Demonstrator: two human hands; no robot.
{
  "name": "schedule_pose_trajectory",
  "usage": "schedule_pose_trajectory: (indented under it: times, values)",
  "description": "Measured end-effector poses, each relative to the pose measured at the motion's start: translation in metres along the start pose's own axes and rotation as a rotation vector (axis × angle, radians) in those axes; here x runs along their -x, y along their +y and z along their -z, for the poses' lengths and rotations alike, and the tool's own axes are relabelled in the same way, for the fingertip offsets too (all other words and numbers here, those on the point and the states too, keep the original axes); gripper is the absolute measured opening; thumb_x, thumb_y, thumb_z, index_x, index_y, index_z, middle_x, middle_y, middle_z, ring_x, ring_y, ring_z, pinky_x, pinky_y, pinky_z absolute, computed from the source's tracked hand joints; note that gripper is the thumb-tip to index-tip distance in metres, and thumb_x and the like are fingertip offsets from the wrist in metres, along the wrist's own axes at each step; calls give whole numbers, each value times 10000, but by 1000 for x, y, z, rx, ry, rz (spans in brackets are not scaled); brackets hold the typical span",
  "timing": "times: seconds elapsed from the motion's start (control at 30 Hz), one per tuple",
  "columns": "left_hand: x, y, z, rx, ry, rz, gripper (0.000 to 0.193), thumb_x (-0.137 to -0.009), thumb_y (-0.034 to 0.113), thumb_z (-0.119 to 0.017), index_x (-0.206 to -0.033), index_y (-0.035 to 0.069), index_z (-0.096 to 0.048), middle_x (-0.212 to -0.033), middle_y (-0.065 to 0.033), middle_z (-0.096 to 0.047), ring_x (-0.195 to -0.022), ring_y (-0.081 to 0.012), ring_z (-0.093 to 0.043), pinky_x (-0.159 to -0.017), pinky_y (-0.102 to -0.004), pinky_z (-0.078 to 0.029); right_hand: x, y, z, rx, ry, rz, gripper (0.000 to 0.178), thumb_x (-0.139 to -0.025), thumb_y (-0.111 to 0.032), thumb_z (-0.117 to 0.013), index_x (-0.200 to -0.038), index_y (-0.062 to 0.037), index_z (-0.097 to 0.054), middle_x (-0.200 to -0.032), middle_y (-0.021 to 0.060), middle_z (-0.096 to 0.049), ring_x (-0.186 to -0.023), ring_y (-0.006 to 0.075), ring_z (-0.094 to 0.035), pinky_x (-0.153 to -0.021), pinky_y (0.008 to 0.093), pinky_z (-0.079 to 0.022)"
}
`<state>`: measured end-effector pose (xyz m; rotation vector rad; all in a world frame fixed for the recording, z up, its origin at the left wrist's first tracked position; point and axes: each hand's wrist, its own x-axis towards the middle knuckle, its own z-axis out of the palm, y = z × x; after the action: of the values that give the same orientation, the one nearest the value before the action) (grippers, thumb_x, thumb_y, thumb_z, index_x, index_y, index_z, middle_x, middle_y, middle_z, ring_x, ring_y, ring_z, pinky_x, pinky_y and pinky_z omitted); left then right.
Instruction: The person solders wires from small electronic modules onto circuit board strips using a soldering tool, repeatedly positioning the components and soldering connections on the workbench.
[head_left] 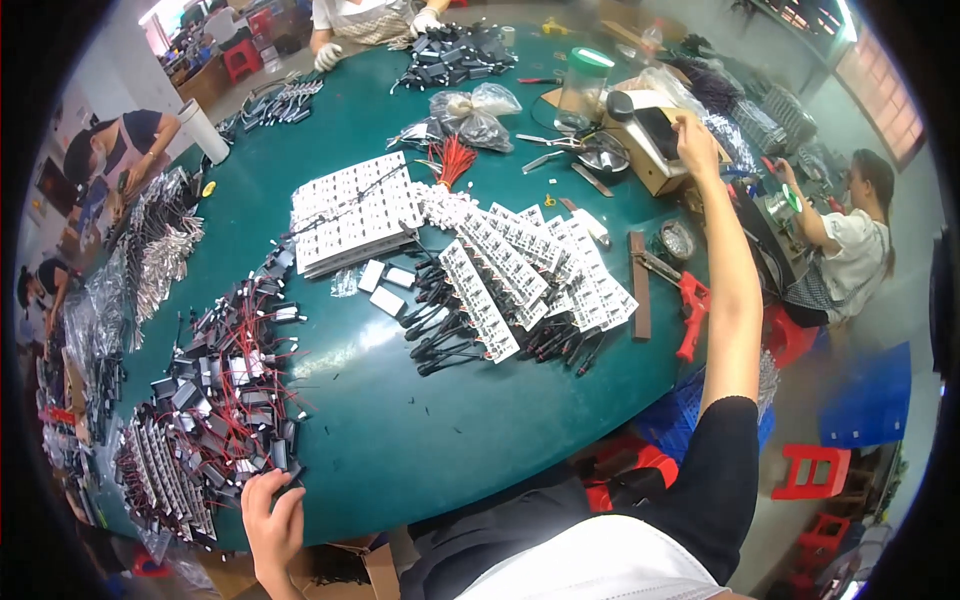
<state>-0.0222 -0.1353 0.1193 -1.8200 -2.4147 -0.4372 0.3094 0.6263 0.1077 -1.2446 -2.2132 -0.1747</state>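
My left hand [272, 520] is at the near left table edge, fingers loosely bent and apart, with nothing visible in them. Right beside it lies a heap of small black modules with red wires [240, 400]. My right arm stretches far out to the right. At its end my right hand [697, 147] is closed next to an open cardboard box [655, 165] with a dark thing in its top; what the fingers hold, if anything, is hidden. In the middle lie fanned-out white circuit board strips [478, 300] with black cables, and a stack of white board panels [355, 215].
A red-handled tool [692, 315] and a brown bar [640, 285] lie near the right edge. Behind them are pliers [550, 142], a clear jar with green lid [583, 88], a bundle of red wires [452, 160] and plastic bags [478, 112]. Other people work around the table.
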Motion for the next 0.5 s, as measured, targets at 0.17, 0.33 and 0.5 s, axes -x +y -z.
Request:
schedule_pose_trajectory:
  times: [0.17, 0.33, 0.5]
  values:
    - [-15, 2, -21, 77, -5, 13, 202, -669, 5, -654, -863, 57, -629, -1003, -106, -589, -973, -318, -571, -860, -445, -445, -1, 1, -4, 102, 8, 179, 200, -946, -146, -418, -1061, -67, -562, -1012, 66, -689, -1029, 246, -609, -910, 389, -421]
    - [-24, -2, -32, 125, -59, -16, 192, -679, -12, -640, -861, 47, -623, -1002, -110, -596, -981, -317, -571, -853, -429, -440, -1, 2, -4, 28, -96, 168, 181, -941, -136, -426, -1064, -82, -546, -994, 52, -688, -1046, 228, -595, -901, 408, -394]
    - [-27, -2, -33, 135, -49, -8, 176, -689, 10, -656, -858, 55, -632, -972, -95, -603, -952, -305, -580, -836, -436, -453, 1, 6, -11, 45, -90, 188, 186, -925, -119, -433, -1073, -102, -545, -996, 50, -680, -1068, 201, -579, -936, 443, -347]
